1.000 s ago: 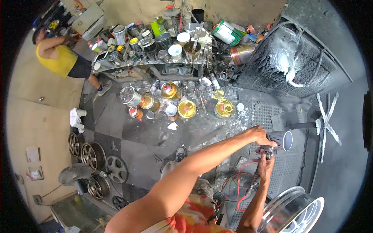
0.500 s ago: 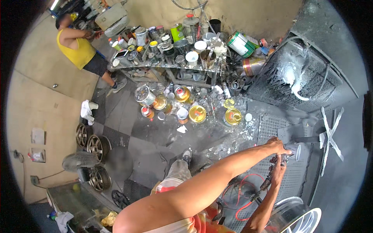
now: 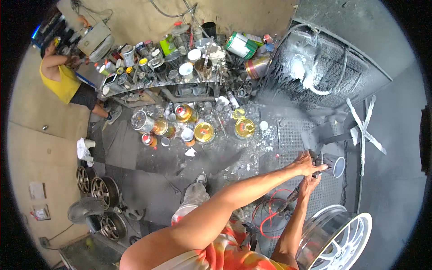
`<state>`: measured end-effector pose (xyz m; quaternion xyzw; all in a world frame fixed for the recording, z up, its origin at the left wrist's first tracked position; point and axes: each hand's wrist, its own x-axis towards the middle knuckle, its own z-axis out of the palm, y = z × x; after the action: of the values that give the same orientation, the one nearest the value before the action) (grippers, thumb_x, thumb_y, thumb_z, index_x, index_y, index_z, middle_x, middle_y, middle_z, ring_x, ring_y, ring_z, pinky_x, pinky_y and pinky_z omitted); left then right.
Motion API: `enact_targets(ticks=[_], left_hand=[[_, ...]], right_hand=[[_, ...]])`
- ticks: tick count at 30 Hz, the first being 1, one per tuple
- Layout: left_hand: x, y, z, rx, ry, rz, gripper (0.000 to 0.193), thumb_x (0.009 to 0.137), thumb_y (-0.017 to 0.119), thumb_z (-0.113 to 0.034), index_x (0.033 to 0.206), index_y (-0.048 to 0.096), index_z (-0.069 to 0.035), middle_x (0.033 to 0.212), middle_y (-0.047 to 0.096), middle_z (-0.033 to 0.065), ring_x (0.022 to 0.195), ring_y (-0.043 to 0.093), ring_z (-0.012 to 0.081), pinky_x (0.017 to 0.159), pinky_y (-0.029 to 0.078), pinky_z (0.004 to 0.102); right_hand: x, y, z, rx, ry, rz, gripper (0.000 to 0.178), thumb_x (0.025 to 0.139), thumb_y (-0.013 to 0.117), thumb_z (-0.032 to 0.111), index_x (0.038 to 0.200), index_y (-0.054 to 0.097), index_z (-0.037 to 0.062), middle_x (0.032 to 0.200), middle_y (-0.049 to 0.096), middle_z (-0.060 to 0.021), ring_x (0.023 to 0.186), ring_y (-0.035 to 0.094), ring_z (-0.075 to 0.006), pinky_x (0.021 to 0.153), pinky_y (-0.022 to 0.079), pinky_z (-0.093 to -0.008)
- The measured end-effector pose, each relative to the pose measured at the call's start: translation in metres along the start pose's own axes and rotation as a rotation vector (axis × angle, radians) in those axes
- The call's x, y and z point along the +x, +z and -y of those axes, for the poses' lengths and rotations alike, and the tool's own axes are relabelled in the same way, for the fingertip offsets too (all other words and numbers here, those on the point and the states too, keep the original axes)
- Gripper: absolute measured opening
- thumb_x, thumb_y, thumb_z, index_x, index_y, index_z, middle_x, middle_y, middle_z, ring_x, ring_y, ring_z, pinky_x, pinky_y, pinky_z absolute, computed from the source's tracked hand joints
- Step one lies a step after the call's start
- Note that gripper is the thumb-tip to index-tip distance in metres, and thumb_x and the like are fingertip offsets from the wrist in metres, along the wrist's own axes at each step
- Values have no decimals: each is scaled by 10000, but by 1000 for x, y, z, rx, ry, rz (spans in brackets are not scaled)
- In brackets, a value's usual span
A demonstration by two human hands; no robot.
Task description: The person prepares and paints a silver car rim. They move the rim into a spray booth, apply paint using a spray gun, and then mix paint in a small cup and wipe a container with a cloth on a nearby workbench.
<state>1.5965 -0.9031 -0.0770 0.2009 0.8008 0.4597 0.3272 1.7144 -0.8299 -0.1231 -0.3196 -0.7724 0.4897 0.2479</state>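
Note:
Both my arms reach to the right, over a perforated floor mat. My right hand (image 3: 309, 183) is wrapped around the lower part of a dark spray gun (image 3: 319, 163). My left hand (image 3: 306, 164) closes on the gun's upper part from the near left, one finger stretched toward the cup. A grey cylindrical cup (image 3: 336, 166) sits at the gun's far side, its pale round rim facing right. The gun's body is mostly hidden by my fingers. A red hose (image 3: 268, 220) loops below my forearms.
A white spoked wheel (image 3: 338, 240) stands at lower right, close to my right forearm. Beyond my hands is a stand with a white cross-shaped top (image 3: 363, 130). Paint tins (image 3: 204, 132) stand on the floor ahead, before a cluttered bench (image 3: 157, 84). A person (image 3: 63, 78) in yellow works at far left.
The view has swung right, so the bench and tins sit further left. My left hand has shifted from beside the cup onto the gun, and the cup's rim shows more fully.

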Motion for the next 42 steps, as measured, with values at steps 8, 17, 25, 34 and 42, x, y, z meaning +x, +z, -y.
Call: enact_targets(ticks=[8, 17, 25, 34, 42], left_hand=[[-29, 25, 8, -297, 171, 208, 1283, 635, 808, -820, 1380, 457, 163, 1394, 534, 352, 1337, 533, 442, 1097, 452, 481], [-35, 28, 4, -217, 101, 105, 1624, 506, 891, -793, 1602, 74, 82, 1559, 266, 402, 1461, 344, 549, 1189, 380, 537], [0, 1, -12, 29, 316, 216, 1595, 465, 881, -829, 1562, 238, 133, 1555, 304, 367, 1458, 373, 503, 1201, 380, 496], [19, -25, -17, 503, -11, 718, 1321, 466, 635, -1043, 1161, 750, 74, 1317, 660, 311, 1281, 628, 380, 1075, 501, 478], [24, 1, 22, 441, -171, 595, 1331, 540, 556, -1061, 1376, 659, -31, 1489, 553, 274, 1417, 497, 442, 1144, 383, 630]], right_hand=[[-10, -1, -27, 185, -15, -114, 464, 1130, 473, 303, 1403, 485, -72, 1244, 684, -152, 1050, 678, -246, 939, 532, -391], [-21, -11, -36, 150, -46, -118, 456, 1099, 535, 295, 1356, 508, -81, 1187, 679, -145, 965, 674, -219, 828, 561, -380], [-45, -15, -9, 83, -26, -144, 286, 1066, 599, 213, 1131, 659, -59, 970, 667, -89, 763, 618, -143, 631, 568, -341], [-52, -28, 19, 359, 260, 229, 274, 1045, 637, 243, 1098, 686, -21, 927, 697, -49, 765, 653, -138, 594, 594, -316], [-39, -26, -4, 39, 178, 299, 331, 1059, 615, 279, 909, 681, -9, 763, 640, -14, 683, 571, -115, 621, 472, -315]])
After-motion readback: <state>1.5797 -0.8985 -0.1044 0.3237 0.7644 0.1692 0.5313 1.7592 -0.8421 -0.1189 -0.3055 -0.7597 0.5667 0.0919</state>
